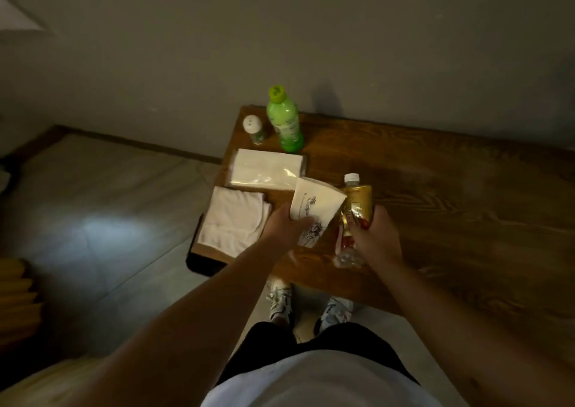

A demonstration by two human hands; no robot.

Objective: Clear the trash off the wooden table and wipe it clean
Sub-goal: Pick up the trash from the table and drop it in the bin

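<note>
My left hand (287,224) grips a white paper cup (315,209) with a black drawing, tilted with its mouth away from me, above the wooden table (435,207). Just to its right, my right hand (375,235) holds a clear plastic bottle (356,207) with a gold label and white cap, also tilted. A folded white cloth (235,220) lies at the table's near left corner. Behind it lies a pack of white tissues (266,168).
A green bottle (284,120) and a small white-capped shaker (255,129) stand at the table's far left corner by the wall. The tiled floor (109,220) spreads to the left. My shoes (281,301) show under the table's front edge.
</note>
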